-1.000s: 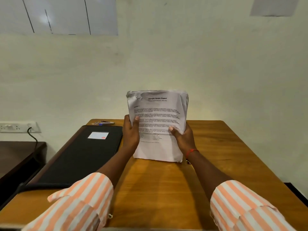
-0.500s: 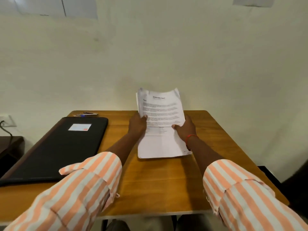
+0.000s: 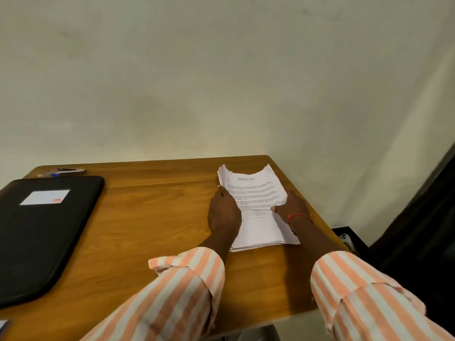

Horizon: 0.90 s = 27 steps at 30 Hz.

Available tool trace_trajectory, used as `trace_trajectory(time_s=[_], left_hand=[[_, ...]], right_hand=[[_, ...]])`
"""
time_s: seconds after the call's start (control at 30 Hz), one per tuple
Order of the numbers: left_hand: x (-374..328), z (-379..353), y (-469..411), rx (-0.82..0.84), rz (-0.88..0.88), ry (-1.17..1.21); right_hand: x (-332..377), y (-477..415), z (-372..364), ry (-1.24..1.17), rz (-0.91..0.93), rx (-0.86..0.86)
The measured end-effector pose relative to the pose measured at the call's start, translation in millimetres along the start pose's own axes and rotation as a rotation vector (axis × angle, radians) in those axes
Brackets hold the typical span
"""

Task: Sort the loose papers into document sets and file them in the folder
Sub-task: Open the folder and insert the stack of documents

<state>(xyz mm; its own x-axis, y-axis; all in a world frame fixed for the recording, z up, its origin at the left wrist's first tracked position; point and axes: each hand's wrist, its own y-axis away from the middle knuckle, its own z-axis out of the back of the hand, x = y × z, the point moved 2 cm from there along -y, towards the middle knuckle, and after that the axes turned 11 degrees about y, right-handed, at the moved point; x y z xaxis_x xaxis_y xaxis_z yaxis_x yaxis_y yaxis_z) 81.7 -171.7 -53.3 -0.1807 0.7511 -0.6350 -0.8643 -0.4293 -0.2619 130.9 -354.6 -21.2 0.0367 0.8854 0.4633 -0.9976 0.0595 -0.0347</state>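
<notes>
A thick stack of printed papers lies on the right part of the wooden table, its far end curled up a little. My left hand holds the stack's left edge, fingers along the side. On the other side my right hand grips the right edge, thumb on the top sheet. A closed black folder with a white label lies flat at the table's left.
A stapler and a blue pen lie at the far left corner behind the folder. The table's right edge runs close beside the stack. Beyond it a white object sits on the dark floor. A plain wall stands behind the table.
The stack was held upright above the table's middle; both hands have brought it down flat and toward the right side. The view has swung right and downward.
</notes>
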Motion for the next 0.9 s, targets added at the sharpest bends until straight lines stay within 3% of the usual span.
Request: trace_trajectory(time_s=[0.2, 0.47, 0.6, 0.73, 0.83, 0.9], left_hand=[[-8.3, -16.3, -24.9, -0.050, -0.071, -0.124], [-14.2, -19.7, -37.8, -0.071, -0.043, -0.063], [-8.2, -14.7, -39.2, -0.018, 0.046, 0.033], [-1.6, -1.0, -43.6, 0.014, 0.175, 0.330], [0.7, 10.2, -40.5, 0.071, 0.129, 0.354], [4.3, 22.1, -35.5, 0.146, 0.075, 0.315]], right_hand=[[-3.9, -13.3, 1.1, -0.102, 0.005, -0.052], [-5.9, -30.0, -4.0, -0.048, 0.002, -0.084], [-10.0, -32.7, -7.3, 0.004, -0.017, -0.095], [-9.1, -36.6, -2.6, 0.075, -0.029, -0.043], [3.4, -33.6, 11.4, 0.229, -0.081, -0.029], [18.8, -26.3, 19.3, 0.320, -0.029, -0.123]])
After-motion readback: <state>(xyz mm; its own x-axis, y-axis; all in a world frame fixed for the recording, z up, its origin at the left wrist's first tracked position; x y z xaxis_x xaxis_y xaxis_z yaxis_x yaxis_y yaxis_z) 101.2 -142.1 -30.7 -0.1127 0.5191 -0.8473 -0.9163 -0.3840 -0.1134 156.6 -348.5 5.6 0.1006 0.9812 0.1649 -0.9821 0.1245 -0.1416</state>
